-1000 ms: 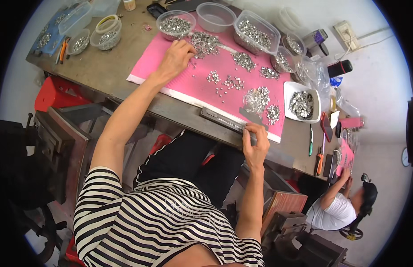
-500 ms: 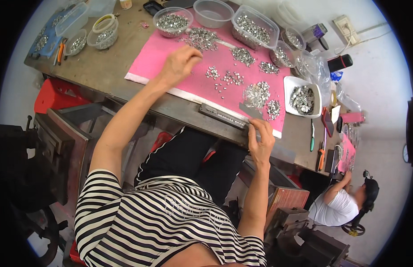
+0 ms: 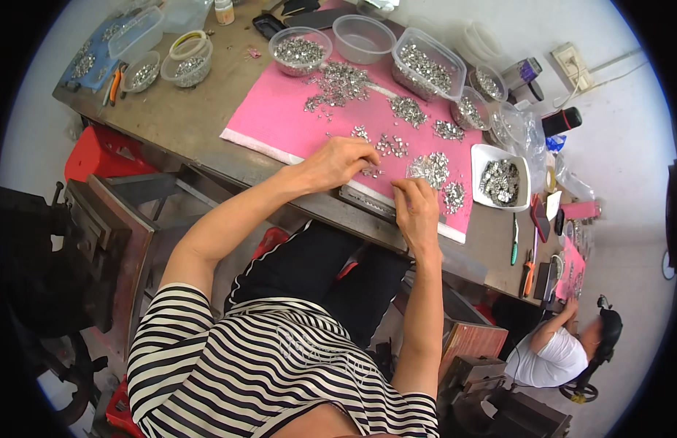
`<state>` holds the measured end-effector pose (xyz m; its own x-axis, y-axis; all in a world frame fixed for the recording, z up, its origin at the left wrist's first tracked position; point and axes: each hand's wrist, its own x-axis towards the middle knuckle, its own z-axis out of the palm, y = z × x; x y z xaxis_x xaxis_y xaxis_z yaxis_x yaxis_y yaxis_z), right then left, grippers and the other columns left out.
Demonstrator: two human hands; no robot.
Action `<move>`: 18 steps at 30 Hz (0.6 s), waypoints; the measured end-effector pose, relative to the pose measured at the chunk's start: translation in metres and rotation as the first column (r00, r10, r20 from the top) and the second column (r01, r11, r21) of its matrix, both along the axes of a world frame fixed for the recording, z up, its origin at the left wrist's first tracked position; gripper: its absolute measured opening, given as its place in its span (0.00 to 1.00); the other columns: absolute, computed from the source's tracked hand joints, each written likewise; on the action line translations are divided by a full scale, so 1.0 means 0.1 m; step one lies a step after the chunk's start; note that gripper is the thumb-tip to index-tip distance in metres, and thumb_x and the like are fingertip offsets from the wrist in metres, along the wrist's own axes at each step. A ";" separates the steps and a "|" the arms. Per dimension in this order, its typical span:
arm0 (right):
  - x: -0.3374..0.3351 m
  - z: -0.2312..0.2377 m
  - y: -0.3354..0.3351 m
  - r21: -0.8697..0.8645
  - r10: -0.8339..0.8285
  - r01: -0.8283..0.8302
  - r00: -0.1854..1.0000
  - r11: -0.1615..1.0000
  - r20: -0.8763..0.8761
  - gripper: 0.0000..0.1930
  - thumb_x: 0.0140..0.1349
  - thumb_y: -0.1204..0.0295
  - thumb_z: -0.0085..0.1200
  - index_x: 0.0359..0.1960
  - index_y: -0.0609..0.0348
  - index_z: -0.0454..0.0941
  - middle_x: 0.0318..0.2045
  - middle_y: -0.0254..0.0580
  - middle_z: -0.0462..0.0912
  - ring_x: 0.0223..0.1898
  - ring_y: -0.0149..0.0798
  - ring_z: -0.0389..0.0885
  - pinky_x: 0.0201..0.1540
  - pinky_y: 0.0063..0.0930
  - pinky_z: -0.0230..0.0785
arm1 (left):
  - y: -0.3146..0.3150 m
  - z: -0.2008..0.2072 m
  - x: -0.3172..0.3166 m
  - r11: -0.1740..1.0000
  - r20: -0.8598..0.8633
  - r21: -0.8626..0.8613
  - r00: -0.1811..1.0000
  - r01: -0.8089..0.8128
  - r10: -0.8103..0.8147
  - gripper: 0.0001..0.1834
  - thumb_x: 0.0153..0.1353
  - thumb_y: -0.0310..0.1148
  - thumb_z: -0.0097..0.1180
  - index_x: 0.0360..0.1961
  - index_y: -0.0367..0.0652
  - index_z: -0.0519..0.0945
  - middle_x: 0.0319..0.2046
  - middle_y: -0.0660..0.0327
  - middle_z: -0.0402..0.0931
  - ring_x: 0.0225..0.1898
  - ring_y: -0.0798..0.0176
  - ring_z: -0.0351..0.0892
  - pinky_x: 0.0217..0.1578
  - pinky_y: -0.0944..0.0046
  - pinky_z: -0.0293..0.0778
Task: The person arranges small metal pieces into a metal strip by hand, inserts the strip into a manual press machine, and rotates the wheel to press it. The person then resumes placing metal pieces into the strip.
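Observation:
My left hand (image 3: 340, 162) is over the front of the pink mat (image 3: 269, 109), its fingertips pinched near a small group of silvery metal pieces (image 3: 373, 172). Whatever it holds is too small to make out. Beside it, my right hand (image 3: 417, 212) hovers at the right end of a narrow dark metal bar (image 3: 364, 201) with a row of small bright pieces along it. Its thumb and fingers are closed together, and their contents are hidden. Just beyond the fingers lies a heap of clear and silvery pieces (image 3: 430, 168).
Several loose piles, such as a large one (image 3: 342, 82), cover the mat. Plastic tubs of metal parts (image 3: 300, 52) line the back; a white square bowl (image 3: 524, 198) stands right. Pliers (image 3: 527, 276) lie near the right edge. Farther right a person in white (image 3: 554, 354) works.
My left hand has come from the back pile toward me and right, near the bar. My right hand has shifted slightly left, its fingers now over the mat.

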<state>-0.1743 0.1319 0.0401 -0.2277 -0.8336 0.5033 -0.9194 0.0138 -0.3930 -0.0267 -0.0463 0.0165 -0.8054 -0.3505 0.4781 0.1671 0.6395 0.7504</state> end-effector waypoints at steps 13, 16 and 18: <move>-0.06 -0.10 -0.40 0.102 0.045 -0.037 0.996 0.994 -0.078 0.05 0.58 0.75 0.63 0.36 0.58 0.85 0.31 0.45 0.77 0.38 0.50 0.77 0.42 0.43 0.68 | 0.04 0.01 0.33 0.945 0.158 -0.223 0.948 -0.238 0.276 0.08 0.54 0.37 0.68 0.32 0.46 0.84 0.31 0.59 0.77 0.39 0.55 0.76 0.44 0.53 0.67; -0.05 -0.10 -0.36 0.140 0.034 -0.022 0.996 0.990 -0.086 0.05 0.58 0.74 0.63 0.35 0.59 0.83 0.31 0.45 0.78 0.39 0.49 0.76 0.44 0.44 0.66 | 0.11 -0.03 0.32 0.873 0.121 -0.378 0.918 -0.308 0.377 0.07 0.54 0.36 0.68 0.31 0.46 0.83 0.31 0.60 0.77 0.41 0.54 0.76 0.46 0.53 0.65; -0.06 -0.10 -0.33 0.159 0.030 -0.016 0.996 0.987 -0.087 0.05 0.59 0.73 0.63 0.34 0.60 0.82 0.32 0.45 0.78 0.39 0.48 0.76 0.45 0.44 0.65 | 0.15 -0.04 0.31 0.880 0.156 -0.398 0.926 -0.259 0.343 0.07 0.54 0.34 0.67 0.31 0.45 0.82 0.33 0.60 0.78 0.41 0.53 0.75 0.46 0.52 0.64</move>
<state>-0.1801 0.0987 0.0300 -0.1683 -0.9087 0.3819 -0.9512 0.0481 -0.3048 0.0038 -0.0316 0.0128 -0.7862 -0.4272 0.4465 -0.2158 0.8669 0.4494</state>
